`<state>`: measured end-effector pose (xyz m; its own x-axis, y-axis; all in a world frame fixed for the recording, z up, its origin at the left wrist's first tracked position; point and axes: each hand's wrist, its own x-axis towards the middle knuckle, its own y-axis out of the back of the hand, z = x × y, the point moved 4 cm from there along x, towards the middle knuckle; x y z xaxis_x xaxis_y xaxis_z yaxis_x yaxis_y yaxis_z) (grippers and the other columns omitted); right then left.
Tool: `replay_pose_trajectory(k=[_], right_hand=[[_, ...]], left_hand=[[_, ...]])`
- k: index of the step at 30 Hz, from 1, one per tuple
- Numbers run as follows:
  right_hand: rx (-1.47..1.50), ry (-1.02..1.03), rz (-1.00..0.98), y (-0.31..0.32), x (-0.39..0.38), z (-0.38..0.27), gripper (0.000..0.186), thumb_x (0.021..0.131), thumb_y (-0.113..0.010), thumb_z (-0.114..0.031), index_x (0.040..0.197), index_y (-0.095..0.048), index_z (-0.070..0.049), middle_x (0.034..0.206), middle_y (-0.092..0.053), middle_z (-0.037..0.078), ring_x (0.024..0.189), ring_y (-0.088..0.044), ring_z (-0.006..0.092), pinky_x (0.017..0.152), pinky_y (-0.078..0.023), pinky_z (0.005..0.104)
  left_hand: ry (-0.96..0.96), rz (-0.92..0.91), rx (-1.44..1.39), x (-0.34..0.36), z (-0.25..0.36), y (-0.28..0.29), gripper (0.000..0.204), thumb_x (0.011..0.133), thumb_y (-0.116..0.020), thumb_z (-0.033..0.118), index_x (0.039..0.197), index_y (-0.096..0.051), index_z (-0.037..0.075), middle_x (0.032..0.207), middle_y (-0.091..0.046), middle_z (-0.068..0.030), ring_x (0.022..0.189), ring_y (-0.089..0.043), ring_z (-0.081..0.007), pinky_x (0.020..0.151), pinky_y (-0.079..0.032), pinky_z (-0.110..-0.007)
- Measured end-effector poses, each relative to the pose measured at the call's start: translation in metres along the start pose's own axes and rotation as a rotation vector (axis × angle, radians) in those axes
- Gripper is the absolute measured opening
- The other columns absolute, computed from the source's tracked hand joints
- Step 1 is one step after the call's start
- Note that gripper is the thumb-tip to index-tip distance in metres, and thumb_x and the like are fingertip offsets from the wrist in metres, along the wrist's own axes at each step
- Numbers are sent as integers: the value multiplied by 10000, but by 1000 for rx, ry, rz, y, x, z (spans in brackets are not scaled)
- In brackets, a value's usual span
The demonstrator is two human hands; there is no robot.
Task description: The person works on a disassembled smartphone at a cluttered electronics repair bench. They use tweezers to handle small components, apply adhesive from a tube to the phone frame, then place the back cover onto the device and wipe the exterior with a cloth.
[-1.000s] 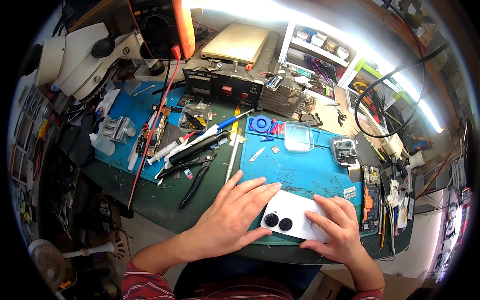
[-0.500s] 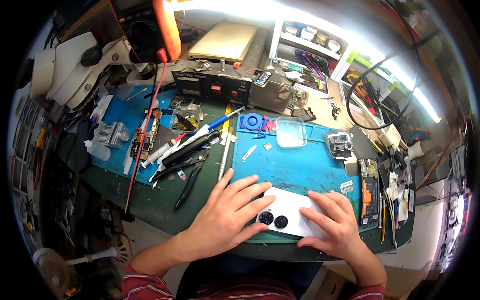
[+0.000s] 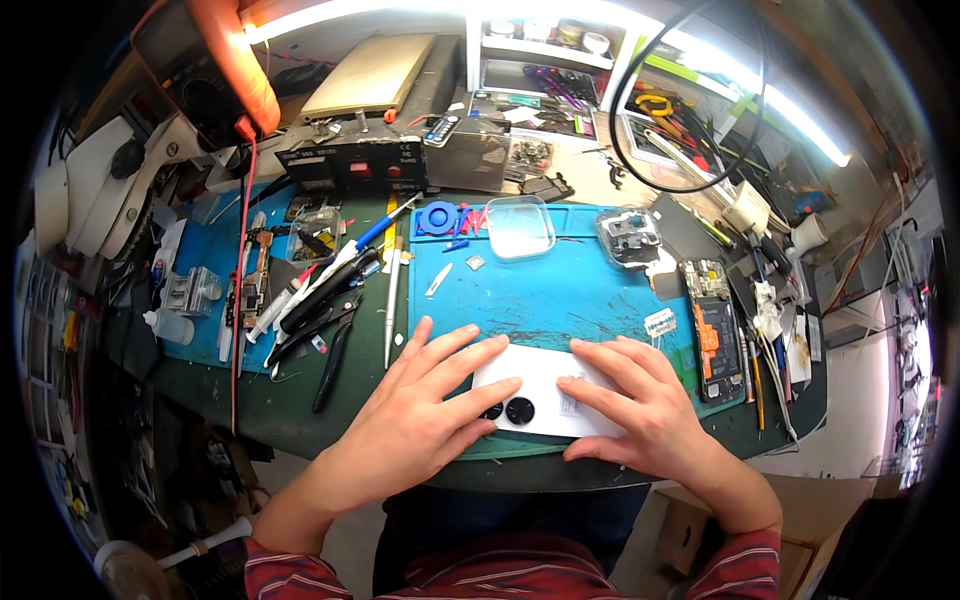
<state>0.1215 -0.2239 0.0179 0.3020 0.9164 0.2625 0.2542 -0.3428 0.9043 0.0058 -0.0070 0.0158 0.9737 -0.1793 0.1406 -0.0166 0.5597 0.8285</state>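
At the near edge of the blue work mat (image 3: 560, 290), a white phone (image 3: 545, 375) lies back-up under both hands.

The left hand (image 3: 420, 420) lies flat with fingers spread wide, its fingertips pressing the phone's left end just beside the two round black camera lenses (image 3: 508, 410); it grips nothing. The right hand (image 3: 640, 405) rests palm-down over the phone's right half, fingers splayed and pointing left, covering that end rather than clasping it. The phone sits between the two hands, touching both. Farther back on the mat stands a clear plastic tray (image 3: 520, 227); black pliers (image 3: 335, 355) lie left of the mat, on the green bench, and an opened phone (image 3: 715, 335) lies to the right.
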Motion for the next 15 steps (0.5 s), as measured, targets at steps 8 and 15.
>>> replay_pose_trajectory(k=[8,15], right_hand=[[-53,19,38,17,-22,2,612,788,-843,-473,1272,-724,-118,1431,-626,117,1275,-598,312,1079,-474,502],[-78,57,51,22,-48,2,520,854,-808,-409,1235,-720,-66,1358,-681,64,1246,-636,265,1067,-493,452]], left_hand=[[-18,-33,25,3,4,2,524,875,-786,120,1384,-672,174,1536,-536,-117,1444,-478,-352,1237,-308,-607],[-75,-51,-12,9,9,4,470,878,-770,80,1339,-677,76,1501,-578,-139,1434,-498,-357,1226,-351,-564]])
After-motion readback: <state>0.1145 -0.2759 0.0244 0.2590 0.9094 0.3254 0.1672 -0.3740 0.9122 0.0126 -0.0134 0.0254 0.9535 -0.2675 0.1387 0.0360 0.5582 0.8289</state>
